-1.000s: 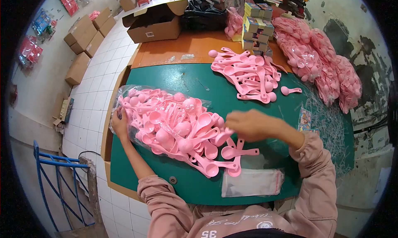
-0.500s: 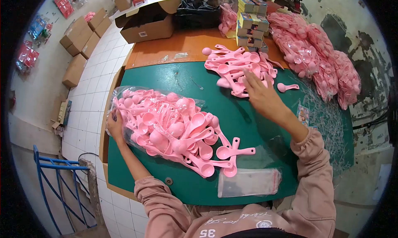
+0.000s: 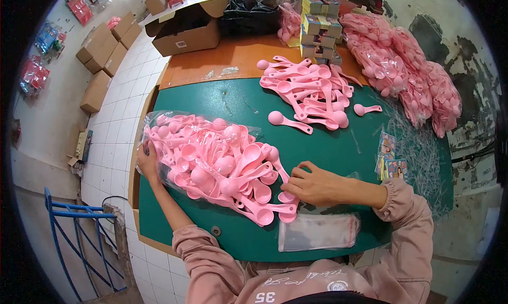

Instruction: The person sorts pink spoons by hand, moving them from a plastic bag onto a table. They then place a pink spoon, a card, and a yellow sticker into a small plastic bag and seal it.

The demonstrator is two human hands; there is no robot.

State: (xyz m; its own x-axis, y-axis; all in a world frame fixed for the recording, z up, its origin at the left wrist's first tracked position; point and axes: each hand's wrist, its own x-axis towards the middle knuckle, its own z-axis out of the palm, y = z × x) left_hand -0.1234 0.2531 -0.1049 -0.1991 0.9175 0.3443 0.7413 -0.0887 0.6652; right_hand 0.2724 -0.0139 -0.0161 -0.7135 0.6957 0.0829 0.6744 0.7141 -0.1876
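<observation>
My left hand (image 3: pixel 147 160) is closed on the left edge of a clear plastic bag (image 3: pixel 168 172) lying on its side. Pink measuring spoons (image 3: pixel 225 163) fill the bag and spill from its right end. At that spill, my right hand (image 3: pixel 316 185) has its fingers closed on a pink spoon (image 3: pixel 287 196), partly hidden by the fingertips. Farther back is a loose pile of pink spoons (image 3: pixel 312 89), with one spoon (image 3: pixel 290 122) in front of it and another (image 3: pixel 367 109) to its right. Flat clear plastic sleeves (image 3: pixel 317 233) lie near the front edge.
Full bags of pink spoons (image 3: pixel 418 73) stand at the back right. Stacked card bundles (image 3: pixel 320 28) and an open cardboard box (image 3: pixel 188 36) sit at the back. Small printed cards (image 3: pixel 390 158) and plastic scraps (image 3: pixel 423 166) lie on the right of the green tabletop (image 3: pixel 238 100).
My right hand has moved from the loose pile down to the spoons at the bag's mouth. A spoon now lies in front of the pile. My left hand stays on the bag.
</observation>
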